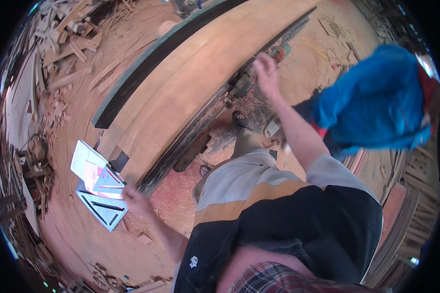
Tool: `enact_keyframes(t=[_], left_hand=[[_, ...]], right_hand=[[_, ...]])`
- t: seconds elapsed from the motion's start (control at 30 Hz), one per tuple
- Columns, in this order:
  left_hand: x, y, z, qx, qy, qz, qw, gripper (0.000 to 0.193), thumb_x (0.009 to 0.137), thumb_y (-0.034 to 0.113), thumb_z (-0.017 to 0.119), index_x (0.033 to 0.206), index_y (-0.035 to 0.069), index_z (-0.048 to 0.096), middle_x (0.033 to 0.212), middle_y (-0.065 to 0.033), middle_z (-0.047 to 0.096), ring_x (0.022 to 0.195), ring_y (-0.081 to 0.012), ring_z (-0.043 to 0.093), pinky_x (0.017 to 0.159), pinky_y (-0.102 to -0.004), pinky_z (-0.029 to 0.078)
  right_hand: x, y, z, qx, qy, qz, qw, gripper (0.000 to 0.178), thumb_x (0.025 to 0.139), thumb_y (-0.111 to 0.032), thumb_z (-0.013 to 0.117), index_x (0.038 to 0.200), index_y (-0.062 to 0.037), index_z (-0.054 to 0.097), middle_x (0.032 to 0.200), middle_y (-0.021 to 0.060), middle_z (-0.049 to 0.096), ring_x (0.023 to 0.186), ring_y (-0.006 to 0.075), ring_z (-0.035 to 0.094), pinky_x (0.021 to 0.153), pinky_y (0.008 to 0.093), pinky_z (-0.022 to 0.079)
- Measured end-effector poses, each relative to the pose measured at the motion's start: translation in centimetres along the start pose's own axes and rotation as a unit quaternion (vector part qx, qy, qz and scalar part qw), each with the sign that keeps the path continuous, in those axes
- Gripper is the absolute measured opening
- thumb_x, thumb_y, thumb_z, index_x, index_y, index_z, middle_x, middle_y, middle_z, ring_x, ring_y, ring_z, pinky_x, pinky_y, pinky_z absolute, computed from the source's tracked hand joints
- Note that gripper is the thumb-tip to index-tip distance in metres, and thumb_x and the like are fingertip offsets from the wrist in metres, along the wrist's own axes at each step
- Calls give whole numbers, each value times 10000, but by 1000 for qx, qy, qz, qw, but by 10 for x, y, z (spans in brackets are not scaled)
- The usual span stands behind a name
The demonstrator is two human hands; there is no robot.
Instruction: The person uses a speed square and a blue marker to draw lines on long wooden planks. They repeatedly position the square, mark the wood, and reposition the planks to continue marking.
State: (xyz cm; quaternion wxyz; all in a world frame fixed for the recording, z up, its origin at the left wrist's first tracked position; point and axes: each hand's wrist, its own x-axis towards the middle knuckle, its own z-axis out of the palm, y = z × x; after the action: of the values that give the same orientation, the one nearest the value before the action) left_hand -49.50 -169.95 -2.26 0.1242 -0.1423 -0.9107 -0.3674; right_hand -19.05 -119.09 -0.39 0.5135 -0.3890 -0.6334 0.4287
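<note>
A long wooden slab lies in front of me on a dark support. Over its right edge hovers my right hand, fingers apart and slightly blurred, with nothing visible in it. My left hand is low at the slab's near end, beside an open notebook. Blur hides what its fingers do, so I cannot tell if they touch anything. Pencils rest across the notebook. A light-coloured triangular square with dark slots sits just below it, next to the left hand.
A dark curved strip with a green edge runs along the slab's far side. A person in a blue jacket bends over at the right. Wood offcuts pile up at the left; boards lie lower right. Reddish sawdust covers the ground.
</note>
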Motion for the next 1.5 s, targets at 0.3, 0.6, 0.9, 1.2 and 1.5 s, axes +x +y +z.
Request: enact_keyframes(t=[0.3, 0.6, 0.9, 1.2, 1.5], left_hand=[[-80, 250, 175, -375, -392, -419, 728, 554, 1028, 527, 604, 1215, 6, 593, 874, -92, 635, 720, -190, 652, 625, -325, 549], [-81, 296, 200, -318, -208, -504, 776, 561, 1005, 543, 637, 1197, 18, 589, 969, -131, 646, 819, -247, 625, 717, -433, 519], [-96, 309, 216, -279, -133, -476, 823, 637, 994, 634, 588, 1212, 36, 579, 921, -84, 607, 793, -220, 584, 720, -401, 494], [-161, 477, 362, -437, -186, -490, 731, 608, 976, 557, 674, 1159, -12, 561, 948, -141, 612, 812, -240, 593, 751, -413, 562], [-153, 502, 390, -402, -21, -524, 751, 575, 908, 439, 815, 1215, -4, 615, 1099, -124, 610, 904, -212, 582, 761, -344, 573]], right_hand=[[260, 167, -87, -125, 199, 179, 955, 940, 945, -428, 737, 1538, 146, 288, 1546, 322, 437, 1422, 382, 468, 1180, 413, 376], [286, 203, -83, -197, 192, 77, 958, 883, 930, -415, 696, 1493, 153, 325, 1502, 381, 405, 1441, 467, 352, 1237, 481, 245], [275, 172, -77, -253, 169, 160, 939, 952, 974, -444, 652, 1528, 189, 206, 1576, 388, 260, 1501, 481, 236, 1271, 479, 188], [388, 220, -175, -100, 214, 122, 964, 991, 970, -510, 664, 1560, 140, 203, 1599, 361, 235, 1529, 446, 198, 1266, 500, 183], [430, 237, -174, -120, 208, 161, 957, 1054, 972, -481, 673, 1588, 119, 63, 1638, 341, 82, 1540, 440, 105, 1277, 496, 124]])
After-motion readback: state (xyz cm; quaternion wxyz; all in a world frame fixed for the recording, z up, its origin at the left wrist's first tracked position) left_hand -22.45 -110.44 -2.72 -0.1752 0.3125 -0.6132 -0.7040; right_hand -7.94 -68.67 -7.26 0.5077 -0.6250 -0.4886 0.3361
